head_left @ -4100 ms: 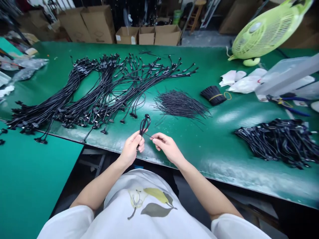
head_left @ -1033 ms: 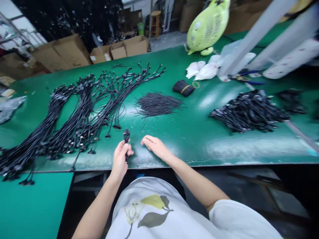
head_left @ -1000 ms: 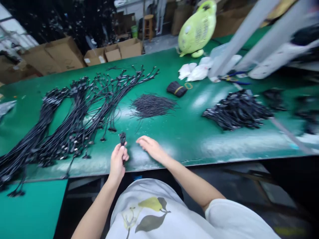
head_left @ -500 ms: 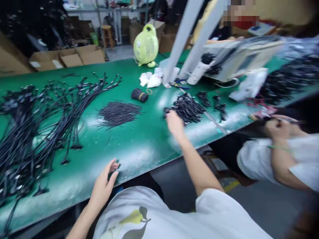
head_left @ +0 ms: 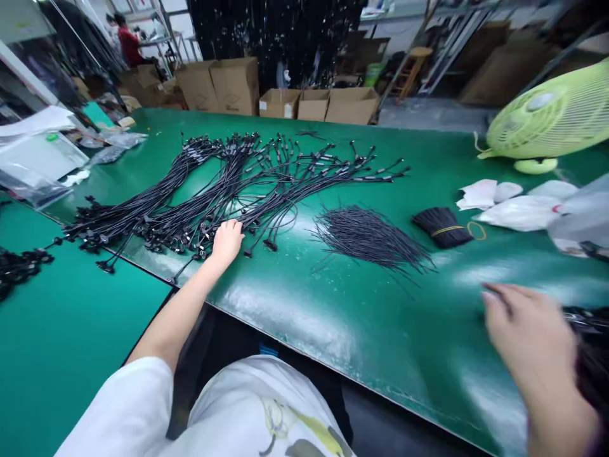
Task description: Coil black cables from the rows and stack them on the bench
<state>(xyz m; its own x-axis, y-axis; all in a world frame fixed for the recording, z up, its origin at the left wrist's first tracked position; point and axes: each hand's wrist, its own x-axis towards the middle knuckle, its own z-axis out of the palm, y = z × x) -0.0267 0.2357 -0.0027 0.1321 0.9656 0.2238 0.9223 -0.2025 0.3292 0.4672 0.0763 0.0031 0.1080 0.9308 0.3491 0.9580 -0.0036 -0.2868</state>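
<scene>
My left hand (head_left: 228, 241) lies at the near edge of a spread of long black cables (head_left: 219, 197) with small connectors on their ends. Its fingers are curled down onto a cable, their tips partly hidden. My right hand (head_left: 533, 336) is over the table at the right, smeared by motion, with thumb and fingers bent towards each other. Whether it holds anything does not show. Beside it, at the right edge, is part of a pile of black cables (head_left: 592, 324). Between my hands lies a loose heap of thin black ties (head_left: 371, 235).
A banded black bundle (head_left: 440, 226) lies near a rubber band (head_left: 477, 231). Behind are white crumpled wraps (head_left: 518, 212) and a light green fan (head_left: 547, 120). Cardboard boxes (head_left: 352, 105) stand past the table (head_left: 304, 304). More black cables (head_left: 21, 266) lie far left.
The view has swung left. My left hand has moved from the table's front edge onto the spread cables. My right hand has come away from the black cable pile.
</scene>
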